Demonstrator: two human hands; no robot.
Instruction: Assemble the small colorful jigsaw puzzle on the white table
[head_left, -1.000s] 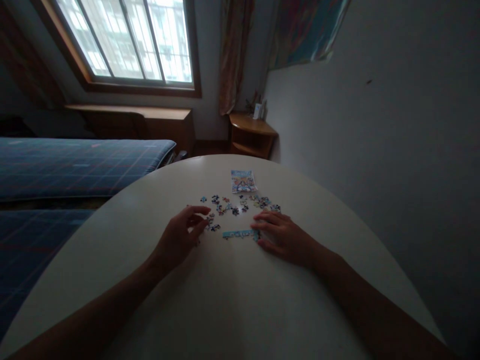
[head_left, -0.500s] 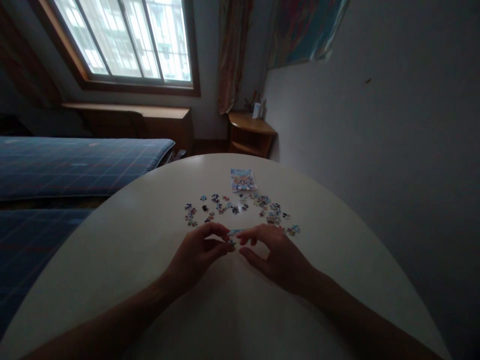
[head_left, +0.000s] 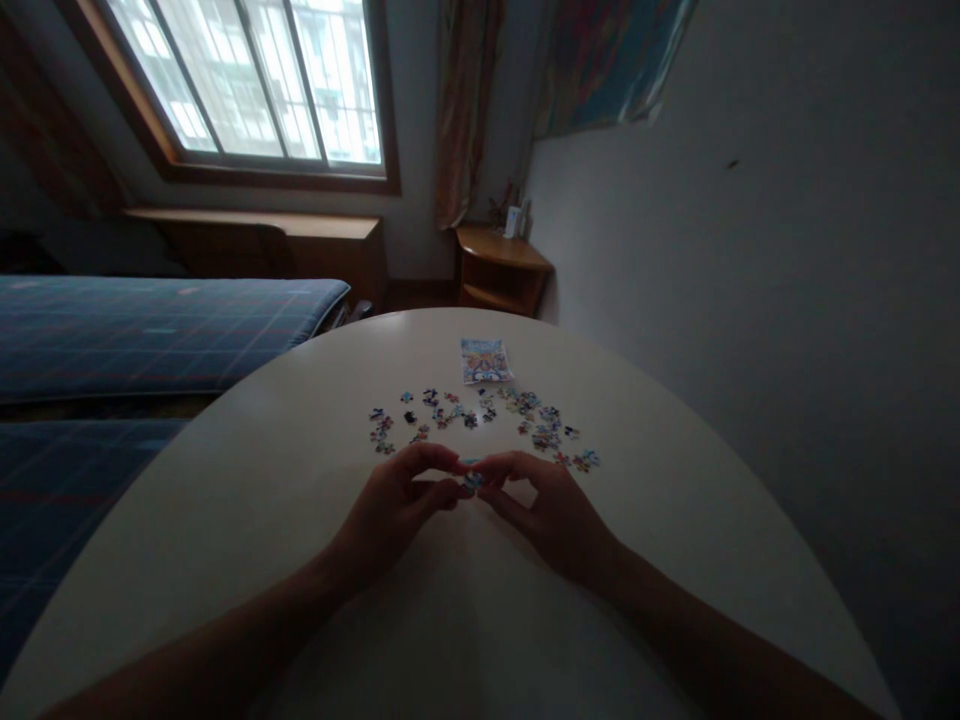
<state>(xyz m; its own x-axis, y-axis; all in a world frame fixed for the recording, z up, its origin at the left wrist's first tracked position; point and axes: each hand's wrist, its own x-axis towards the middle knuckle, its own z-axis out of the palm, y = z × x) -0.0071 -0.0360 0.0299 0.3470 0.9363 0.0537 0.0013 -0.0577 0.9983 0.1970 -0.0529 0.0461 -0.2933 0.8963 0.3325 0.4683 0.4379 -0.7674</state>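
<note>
Small jigsaw puzzle pieces (head_left: pixel 472 480) sit between my two hands at the near middle of the table; my fingers hide part of them. From the left, my left hand (head_left: pixel 405 500) pinches a puzzle piece with thumb and fingertips. Facing it, my right hand (head_left: pixel 544 505) has its thumb and index finger closed on the same small cluster. Beyond my hands lie many loose puzzle pieces, some in a left group (head_left: pixel 382 435) and a denser right group (head_left: pixel 546 435). Behind them is a printed picture sheet or packet (head_left: pixel 485 361) in blue and orange.
The round white table (head_left: pixel 300 540) fills the foreground. A bed with a blue plaid mattress (head_left: pixel 165 330) stands to its left. At the back are a wooden corner shelf (head_left: pixel 502 247) and a desk (head_left: pixel 330 225) under a window. A pale wall (head_left: pixel 712 300) runs along the right.
My right hand has moved slightly left, and its thumb and index finger have closed on the puzzle pieces beside my left fingertips. My left hand stays nearly in place.
</note>
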